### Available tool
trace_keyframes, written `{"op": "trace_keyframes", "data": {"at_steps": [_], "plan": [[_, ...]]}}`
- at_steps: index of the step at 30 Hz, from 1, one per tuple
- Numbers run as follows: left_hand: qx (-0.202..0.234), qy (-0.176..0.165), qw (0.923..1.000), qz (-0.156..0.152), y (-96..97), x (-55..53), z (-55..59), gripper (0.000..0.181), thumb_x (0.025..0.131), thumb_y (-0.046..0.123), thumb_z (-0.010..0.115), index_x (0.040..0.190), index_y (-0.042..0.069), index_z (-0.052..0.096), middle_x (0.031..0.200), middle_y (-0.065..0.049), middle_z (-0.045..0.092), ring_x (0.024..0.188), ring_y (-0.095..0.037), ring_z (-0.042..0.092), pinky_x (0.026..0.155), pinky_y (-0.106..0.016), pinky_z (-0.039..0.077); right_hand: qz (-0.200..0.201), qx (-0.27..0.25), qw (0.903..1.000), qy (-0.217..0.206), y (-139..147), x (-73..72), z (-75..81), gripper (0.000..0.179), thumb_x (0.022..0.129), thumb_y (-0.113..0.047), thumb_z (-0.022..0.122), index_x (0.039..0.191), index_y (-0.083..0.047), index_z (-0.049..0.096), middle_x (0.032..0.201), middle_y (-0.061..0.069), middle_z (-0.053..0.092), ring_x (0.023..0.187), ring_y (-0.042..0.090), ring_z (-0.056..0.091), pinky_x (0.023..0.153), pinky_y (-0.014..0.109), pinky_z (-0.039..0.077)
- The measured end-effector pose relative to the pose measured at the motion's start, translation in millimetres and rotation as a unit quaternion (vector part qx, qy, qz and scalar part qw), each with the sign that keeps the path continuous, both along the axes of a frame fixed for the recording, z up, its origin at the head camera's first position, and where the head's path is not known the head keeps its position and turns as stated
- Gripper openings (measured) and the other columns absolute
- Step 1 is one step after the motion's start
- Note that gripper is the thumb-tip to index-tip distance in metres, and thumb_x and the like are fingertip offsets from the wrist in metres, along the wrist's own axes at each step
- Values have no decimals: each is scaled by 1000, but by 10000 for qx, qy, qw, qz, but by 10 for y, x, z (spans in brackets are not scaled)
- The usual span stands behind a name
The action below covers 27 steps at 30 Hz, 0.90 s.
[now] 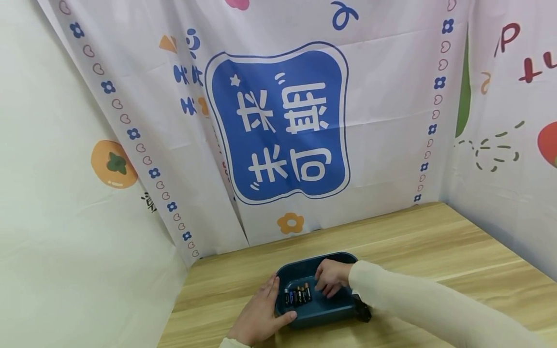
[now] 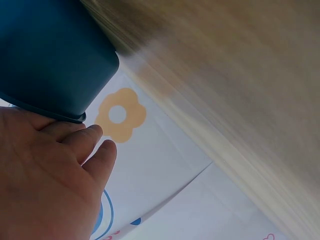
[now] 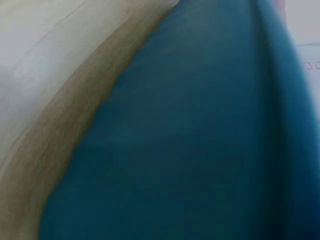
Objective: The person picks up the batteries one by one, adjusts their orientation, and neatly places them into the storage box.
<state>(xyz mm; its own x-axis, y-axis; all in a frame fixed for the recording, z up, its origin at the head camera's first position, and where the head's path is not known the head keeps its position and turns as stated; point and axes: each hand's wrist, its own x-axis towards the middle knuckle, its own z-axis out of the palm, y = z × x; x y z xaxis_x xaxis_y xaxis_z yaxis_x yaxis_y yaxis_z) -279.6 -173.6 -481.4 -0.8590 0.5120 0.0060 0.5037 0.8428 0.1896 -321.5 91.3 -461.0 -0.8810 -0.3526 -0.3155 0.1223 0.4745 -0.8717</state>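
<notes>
A dark blue plastic bin (image 1: 324, 316) stands on the wooden table. Inside it, towards its left end, several small batteries (image 1: 298, 296) form a row side by side, dark with some copper-coloured ends. My left hand (image 1: 260, 309) rests against the bin's left end, thumb over the near rim and fingers along the left side. In the left wrist view, the fingers of this hand touch the rim (image 2: 47, 114). My right hand (image 1: 331, 278) reaches down into the bin, right of the batteries, with bent fingers. Whether anything is between its fingertips is hidden. The right wrist view shows only the bin's blue wall (image 3: 170, 130) up close.
The wood-grain table (image 1: 404, 241) extends around the bin. Behind it hangs a printed white cloth (image 1: 383, 159), with more cloth at the left and right sides. A small black object (image 1: 362, 309) is at the right wrist, beside the bin's near right corner.
</notes>
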Motion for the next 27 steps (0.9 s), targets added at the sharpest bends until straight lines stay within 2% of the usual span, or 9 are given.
{"op": "trace_keyframes", "data": {"at_steps": [7,14,18,24,27], "plan": [[51,21,10000,-48,-10,-4,-20,101,89,77,36,154,1,21,160,-13,15,141,-32,27,110,-53,29,184,220,9996,-6,-153,-39,-63,24,82,5,72,105,4,64,88,14,63,75,30,68,61,40,59],[107,40,9999,-96,-5,-10,-32,100,89,75,38,154,0,22,160,-14,15,141,-33,28,109,-53,30,50,337,9991,235,-290,-95,-163,14,81,4,74,89,-1,63,83,13,62,68,26,66,58,37,58],[143,16,9998,-115,0,-2,-38,100,89,75,38,154,1,22,160,-13,14,141,-34,28,109,-53,30,-26,599,9975,370,-323,-104,-178,14,81,3,74,85,-2,62,81,12,61,65,25,65,55,36,57],[157,101,9998,-83,-4,0,-22,100,89,75,39,153,1,23,160,-13,15,141,-31,28,110,-51,30,65,950,9940,546,-354,-93,-143,13,81,1,73,81,-5,62,79,10,61,66,24,63,53,35,57],[122,126,9998,-84,-8,-5,-17,100,89,76,38,153,1,23,159,-13,16,141,-31,28,110,-51,30,223,1314,9873,860,-371,-89,-149,14,79,0,74,77,-8,63,77,7,61,63,21,62,51,32,56]]}}
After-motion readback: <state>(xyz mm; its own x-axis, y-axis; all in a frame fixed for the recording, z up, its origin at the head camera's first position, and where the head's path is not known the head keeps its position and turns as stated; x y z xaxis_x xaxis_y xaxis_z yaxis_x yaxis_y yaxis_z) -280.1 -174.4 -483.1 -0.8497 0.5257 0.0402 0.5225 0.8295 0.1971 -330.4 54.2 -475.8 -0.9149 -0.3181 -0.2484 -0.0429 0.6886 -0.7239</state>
